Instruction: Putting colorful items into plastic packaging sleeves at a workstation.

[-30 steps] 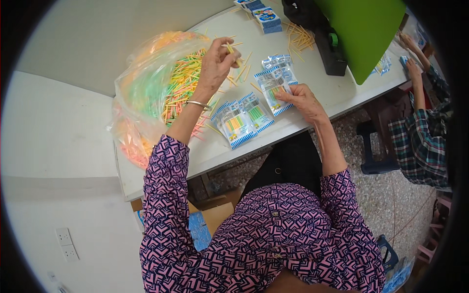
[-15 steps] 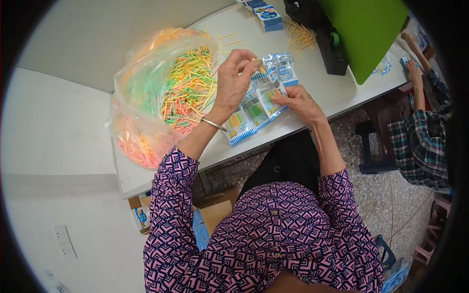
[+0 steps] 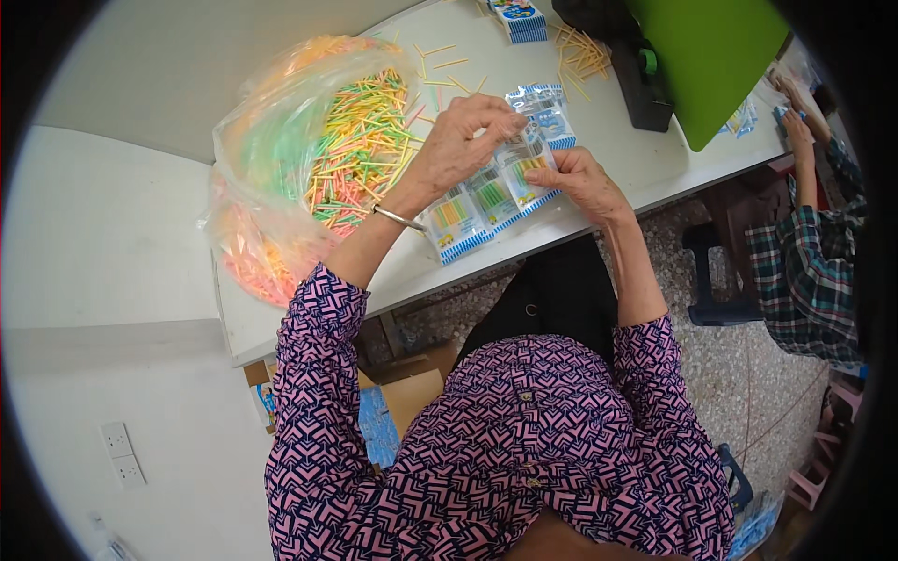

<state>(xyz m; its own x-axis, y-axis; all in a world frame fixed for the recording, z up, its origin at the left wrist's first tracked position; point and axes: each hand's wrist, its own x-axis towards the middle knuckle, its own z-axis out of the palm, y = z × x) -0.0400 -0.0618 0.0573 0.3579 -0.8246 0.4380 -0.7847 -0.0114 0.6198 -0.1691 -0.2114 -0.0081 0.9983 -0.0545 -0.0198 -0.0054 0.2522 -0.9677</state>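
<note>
Several clear packets with blue-and-white striped edges lie overlapping near the table's front edge. Coloured sticks show inside the nearest ones. My right hand grips the rightmost of these, a clear packet, with the thumb across its front. At that packet's upper end, my left hand has its thumb and fingers pinched together. Whatever is between these fingertips is hidden. Left of my left hand, a large clear plastic bag gapes open, full of thin yellow, green and pink sticks.
Loose pale yellow sticks lie in a pile beside a black tape dispenser. A stack of blue-and-white packets stands at the back. A green panel rises at the right. Beyond it, another person's hands work at the table.
Yellow sticks showed between my left fingertips; now none are visible there. My left hand has closed in on the packet's upper end. My right hand keeps its hold.
</note>
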